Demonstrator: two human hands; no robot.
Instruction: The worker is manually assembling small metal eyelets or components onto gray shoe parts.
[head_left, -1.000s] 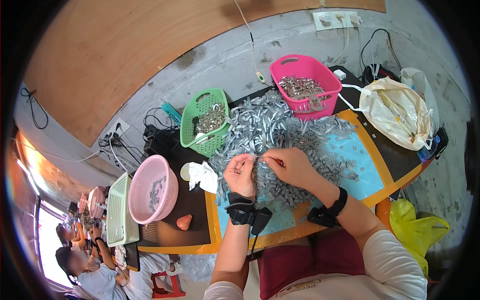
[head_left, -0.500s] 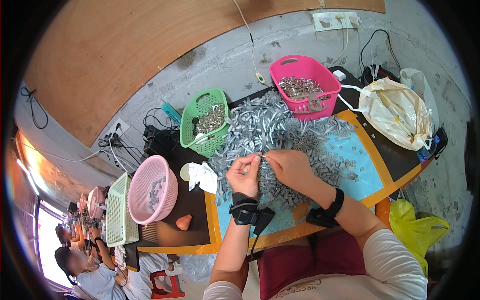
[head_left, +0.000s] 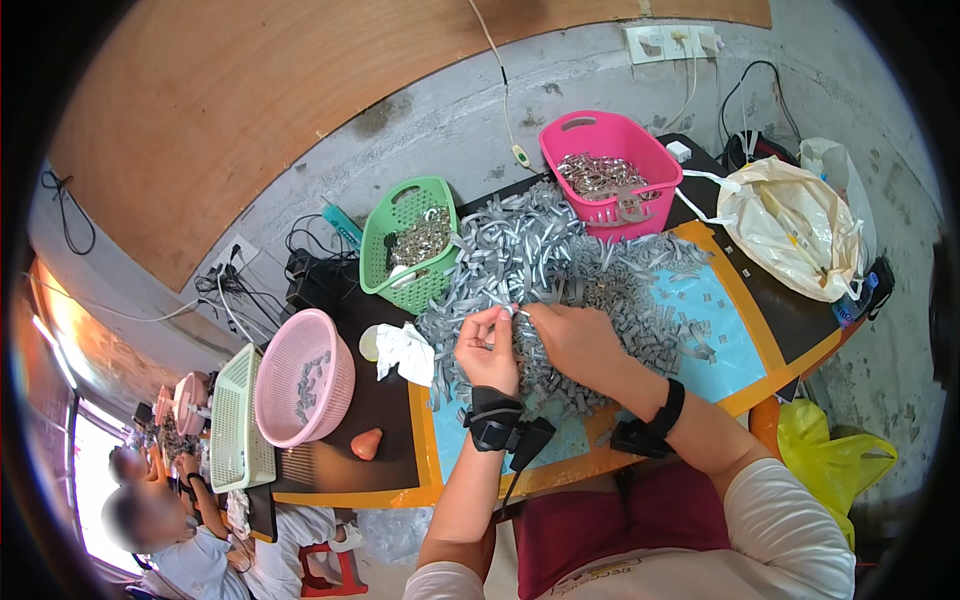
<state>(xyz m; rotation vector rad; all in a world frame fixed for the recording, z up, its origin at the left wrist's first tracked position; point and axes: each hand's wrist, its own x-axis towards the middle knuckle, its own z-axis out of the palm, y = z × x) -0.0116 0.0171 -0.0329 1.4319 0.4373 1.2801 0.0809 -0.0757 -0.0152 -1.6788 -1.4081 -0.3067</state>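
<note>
A large heap of grey strap pieces (head_left: 520, 235) covers the middle of the table. Over its near side, my left hand (head_left: 487, 350) and my right hand (head_left: 575, 343) meet with fingertips almost together. Each is closed in a pinch. Between the fingertips is a small pale, shiny piece, too small to name. Behind the heap stands a pink basket (head_left: 610, 215) holding shiny metal hardware (head_left: 605, 177). To its left, a green basket (head_left: 385, 225) contains similar metal pieces (head_left: 424, 235).
A pale pink basket (head_left: 270, 400) with a few grey pieces, a white basket (head_left: 232, 430), a crumpled tissue (head_left: 405, 352) and a reddish object (head_left: 367, 444) lie left. An open plastic bag (head_left: 760, 225) stands right. A co-worker (head_left: 190, 550) sits far left.
My pinching fingertips have shifted slightly left and up, and my right hand has turned a little. At the far left the co-worker's head has moved.
</note>
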